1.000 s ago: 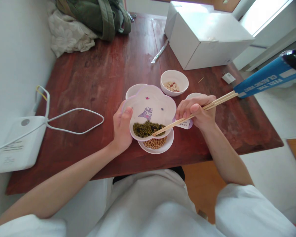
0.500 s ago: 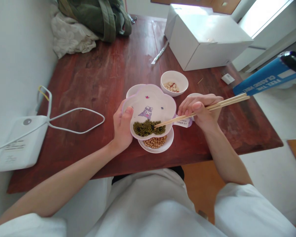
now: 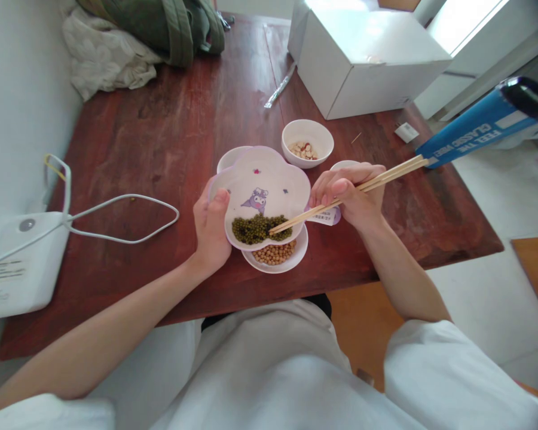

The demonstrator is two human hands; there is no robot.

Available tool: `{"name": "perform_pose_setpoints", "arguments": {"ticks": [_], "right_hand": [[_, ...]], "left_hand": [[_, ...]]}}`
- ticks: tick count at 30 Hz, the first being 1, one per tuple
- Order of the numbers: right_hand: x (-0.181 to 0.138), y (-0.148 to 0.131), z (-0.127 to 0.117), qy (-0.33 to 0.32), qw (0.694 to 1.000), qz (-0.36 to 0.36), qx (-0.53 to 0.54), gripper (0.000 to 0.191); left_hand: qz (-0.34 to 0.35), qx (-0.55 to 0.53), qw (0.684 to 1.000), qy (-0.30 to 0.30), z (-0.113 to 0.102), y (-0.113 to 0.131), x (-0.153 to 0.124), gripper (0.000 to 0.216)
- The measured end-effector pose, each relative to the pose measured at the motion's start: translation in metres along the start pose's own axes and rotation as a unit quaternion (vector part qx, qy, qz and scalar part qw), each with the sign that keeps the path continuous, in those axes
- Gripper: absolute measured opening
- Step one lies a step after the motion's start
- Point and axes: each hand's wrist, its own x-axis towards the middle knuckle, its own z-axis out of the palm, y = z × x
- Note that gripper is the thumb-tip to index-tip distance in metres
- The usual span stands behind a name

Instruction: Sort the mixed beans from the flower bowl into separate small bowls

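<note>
The left hand [image 3: 213, 230] clasps the flower-shaped bowl [image 3: 273, 185] at its side, thumb over the rim, while the right hand [image 3: 361, 200] is closed round the chopsticks [image 3: 399, 171] — tips among green beans [image 3: 251, 229] — and a white bowl [image 3: 275, 269] shows partly beneath.

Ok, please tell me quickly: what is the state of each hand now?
Left hand: closed, holding the flower-shaped bowl by its edge.
Right hand: closed around the chopsticks, their tips at the green beans.
</note>
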Motion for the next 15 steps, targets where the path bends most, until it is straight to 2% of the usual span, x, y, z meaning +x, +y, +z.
{"name": "perform_pose_setpoints", "arguments": {"ticks": [4, 9, 15], "right_hand": [[-0.0020, -0.0016, 0.0009, 0.007, 1.000, 0.014, 0.014, 0.058], [-0.0031, 0.0001, 0.0012, -0.005, 0.999, 0.024, 0.043, 0.055], [-0.0031, 0.0014, 0.0013, 0.000, 0.998, 0.021, 0.058, 0.052]], "left_hand": [[0.010, 0.020, 1.000, -0.011, -0.0016, -0.0028, 0.0002, 0.053], [0.055, 0.032, 0.998, -0.007, -0.0022, -0.0053, 0.0001, 0.059], [0.043, 0.049, 0.998, -0.007, -0.0033, -0.0061, -0.0011, 0.059]]}}
